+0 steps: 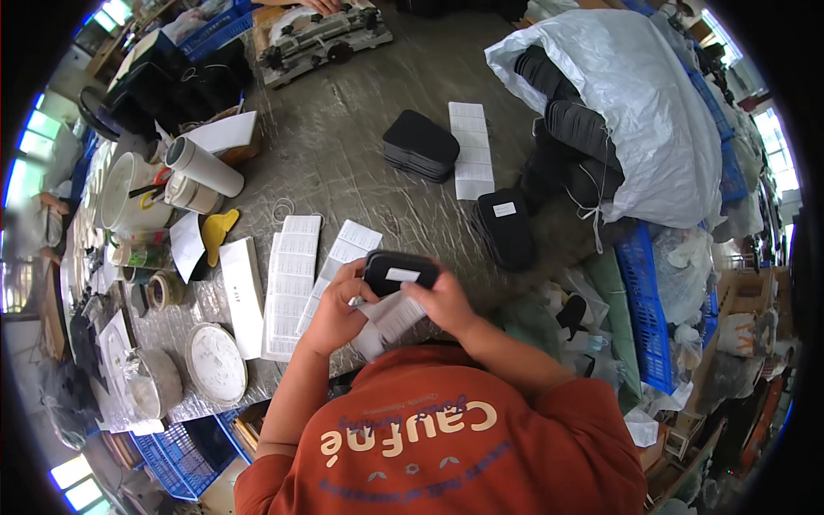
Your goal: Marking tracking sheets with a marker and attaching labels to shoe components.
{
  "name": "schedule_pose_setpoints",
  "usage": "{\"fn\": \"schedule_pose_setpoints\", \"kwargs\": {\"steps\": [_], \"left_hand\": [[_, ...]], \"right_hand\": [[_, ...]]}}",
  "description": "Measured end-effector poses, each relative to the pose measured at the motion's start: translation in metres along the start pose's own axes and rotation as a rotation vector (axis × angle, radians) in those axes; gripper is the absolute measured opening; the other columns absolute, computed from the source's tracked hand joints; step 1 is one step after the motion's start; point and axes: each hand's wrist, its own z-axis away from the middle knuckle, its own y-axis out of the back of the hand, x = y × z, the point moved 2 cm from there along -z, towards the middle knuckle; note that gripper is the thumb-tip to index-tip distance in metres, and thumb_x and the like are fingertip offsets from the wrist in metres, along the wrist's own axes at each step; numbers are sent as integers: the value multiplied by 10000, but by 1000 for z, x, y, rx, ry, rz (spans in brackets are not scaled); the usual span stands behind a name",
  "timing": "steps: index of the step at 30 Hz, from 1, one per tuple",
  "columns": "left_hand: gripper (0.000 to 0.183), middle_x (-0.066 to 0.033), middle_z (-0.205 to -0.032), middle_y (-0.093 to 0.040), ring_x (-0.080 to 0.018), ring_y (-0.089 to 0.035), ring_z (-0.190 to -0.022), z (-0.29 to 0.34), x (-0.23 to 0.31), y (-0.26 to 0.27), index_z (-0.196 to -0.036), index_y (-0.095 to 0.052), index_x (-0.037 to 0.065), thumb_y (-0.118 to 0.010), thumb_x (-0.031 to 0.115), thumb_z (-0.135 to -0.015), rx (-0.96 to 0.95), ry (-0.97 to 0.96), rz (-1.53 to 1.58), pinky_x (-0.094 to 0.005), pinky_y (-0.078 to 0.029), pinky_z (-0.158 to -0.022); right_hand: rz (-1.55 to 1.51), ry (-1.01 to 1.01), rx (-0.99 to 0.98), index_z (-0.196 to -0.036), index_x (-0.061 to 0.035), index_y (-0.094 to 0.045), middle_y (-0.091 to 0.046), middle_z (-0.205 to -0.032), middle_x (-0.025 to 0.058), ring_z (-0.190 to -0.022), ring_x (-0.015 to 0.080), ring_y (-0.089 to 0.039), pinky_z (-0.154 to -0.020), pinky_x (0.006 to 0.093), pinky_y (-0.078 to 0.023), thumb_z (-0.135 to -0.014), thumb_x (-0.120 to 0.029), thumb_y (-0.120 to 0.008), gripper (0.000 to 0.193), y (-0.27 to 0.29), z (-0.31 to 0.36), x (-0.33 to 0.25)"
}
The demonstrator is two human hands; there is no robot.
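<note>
Close to my body, a black rounded pad (382,266), perhaps more than one stacked, is held between both hands. A small white label (402,275) lies on its face. My left hand (339,305) is closed round its left side, with a ring on one finger. My right hand (444,299) grips the right side, the thumb just below the label. A sheet of white labels (395,319) hangs beneath the pad, between my hands. Ahead to the right, a stack of black pads (506,232) has a white label on top. Farther off, another stack of black pads (421,144) shows no label.
Label sheets (292,283) lie left of my hands, and a label strip (472,150) sits by the far stack. A white sack (652,112) of black pads fills the right. Left stand a white tumbler (206,167) and a round lid (216,365). A metal fixture (330,43) is far back.
</note>
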Motion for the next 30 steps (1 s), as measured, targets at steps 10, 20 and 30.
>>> {"fn": "schedule_pose_setpoints", "kwargs": {"steps": [10, 20, 30], "left_hand": [[523, -205, -1469, -339, -349, -292, -1379, -12, -95, -15, -1408, -262, -73, -303, 240, -991, 345, 321, 1321, -459, -218, -1153], [545, -239, -1380, -443, -326, -437, -1279, -22, -77, -42, -1388, -312, -70, -425, 209, -935, 154, 331, 1252, -406, -303, -1103], [422, -203, -1279, -549, -276, -540, -1167, -8, -69, -25, -1313, -434, -65, -435, 141, -945, 239, 372, 991, -376, -408, -1008]], "right_hand": [[1428, 328, -33, -965, -111, -560, -602, -907, 60, -893, 270, -581, -759, 413, -435, -740, -191, -712, 282, 14, -19, -17], [1492, 248, 147, -1058, -126, -544, -606, -959, 59, -901, 257, -575, -753, 427, -412, -716, -241, -737, 408, 22, -2, -5], [1188, 229, 288, -985, -53, -561, -630, -840, 165, -794, 377, -621, -664, 459, -480, -732, -215, -735, 347, 34, -4, -62]]}}
